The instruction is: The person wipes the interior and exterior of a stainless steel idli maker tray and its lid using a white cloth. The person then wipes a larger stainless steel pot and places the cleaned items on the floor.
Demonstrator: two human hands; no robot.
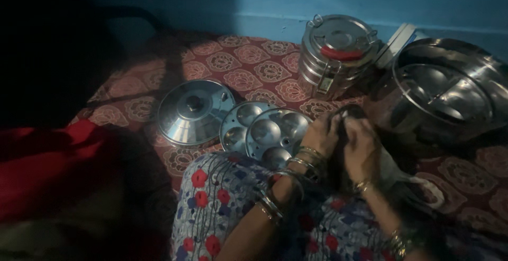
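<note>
Steel item in the hands: a small dark rounded piece (pixel 350 114) is held between both hands, low in the middle of the view, above the lap and just in front of the big steel pot (pixel 450 89); what it is exactly cannot be told, it is too dark.
Left hand (pixel 321 134): fingers are curled and closed on the near side of the piece.
Right hand (pixel 361 147): it is pressed on the piece from the other side, and a pale cloth (pixel 394 171) seems to be kept under the palm.
Handling: the piece is judged stiff, light and probably slippery; it is best gripped at the rim with both hands.
Beside the left hand: two round moulded steel plates (pixel 267 134) are lying overlapped, and a lid with a knob (pixel 194 110) is touching them.
Behind: a stacked steel lunch carrier (pixel 333 55) is standing upright on the patterned mat (pixel 238 65).
</note>
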